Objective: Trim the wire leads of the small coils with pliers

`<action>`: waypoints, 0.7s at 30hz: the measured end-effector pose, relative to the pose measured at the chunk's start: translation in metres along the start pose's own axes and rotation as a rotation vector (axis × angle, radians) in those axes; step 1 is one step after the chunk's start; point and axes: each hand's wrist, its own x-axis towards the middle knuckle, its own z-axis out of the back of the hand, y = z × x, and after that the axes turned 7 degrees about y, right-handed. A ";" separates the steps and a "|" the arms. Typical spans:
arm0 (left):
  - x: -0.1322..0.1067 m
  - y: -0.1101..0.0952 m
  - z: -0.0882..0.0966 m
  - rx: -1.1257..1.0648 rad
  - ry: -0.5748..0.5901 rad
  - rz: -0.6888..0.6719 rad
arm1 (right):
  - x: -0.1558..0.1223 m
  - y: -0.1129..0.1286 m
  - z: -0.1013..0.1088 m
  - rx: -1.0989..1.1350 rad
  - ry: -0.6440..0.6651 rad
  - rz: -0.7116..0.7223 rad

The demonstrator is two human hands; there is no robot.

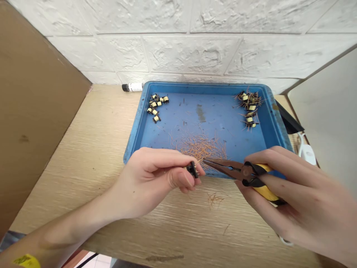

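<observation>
My left hand (156, 178) pinches a small black transformer bobbin (192, 169) between thumb and fingers, its pins facing right. Wrapped in my right hand (290, 193) are long-nose pliers (245, 173) with yellow and black handles. Their jaws point left, slightly parted at the tip, a short way from the bobbin. Behind the hands lies a blue tray (206, 86). A heap of copper wire offcuts (200, 147) covers its near middle. Yellow-taped bobbins (156, 105) sit at the tray's left, and others with long loose wires (251, 108) at its right.
A white tube with a black cap (132, 87) lies by the tray's far left corner. More wire bits (214, 199) are on the wooden table (111, 238). At right are a black object (288, 119) and a white plug-like piece (308, 153). Cardboard (36, 93) stands at left.
</observation>
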 end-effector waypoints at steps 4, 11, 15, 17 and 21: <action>-0.002 0.003 0.000 -0.015 0.012 -0.024 | 0.000 -0.001 -0.001 0.001 -0.006 -0.057; -0.005 0.004 0.003 -0.035 0.096 -0.052 | -0.001 0.003 0.001 0.028 0.006 -0.070; -0.005 0.007 0.003 -0.054 0.102 -0.070 | 0.001 0.006 0.003 0.079 0.016 -0.074; -0.005 0.008 0.002 -0.064 0.104 -0.074 | 0.002 0.007 0.003 0.088 0.011 -0.064; -0.007 0.009 0.003 -0.057 0.122 -0.078 | 0.002 0.006 0.002 0.084 -0.006 -0.045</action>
